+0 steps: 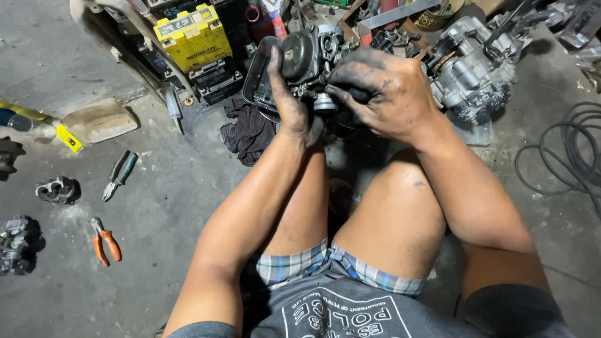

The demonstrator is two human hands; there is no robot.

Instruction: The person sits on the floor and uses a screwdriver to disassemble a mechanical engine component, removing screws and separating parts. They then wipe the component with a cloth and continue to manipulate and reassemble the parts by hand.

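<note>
Grimy grey metal carburetor [311, 59] gripped by both blackened hands.

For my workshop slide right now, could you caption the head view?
Both grease-blackened hands, left hand and right hand, grip a grimy grey metal carburetor above the concrete floor.

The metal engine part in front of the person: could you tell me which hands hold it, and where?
Both hands hold the carburetor: the left hand grips its left side, the right hand wraps its right side.
</note>
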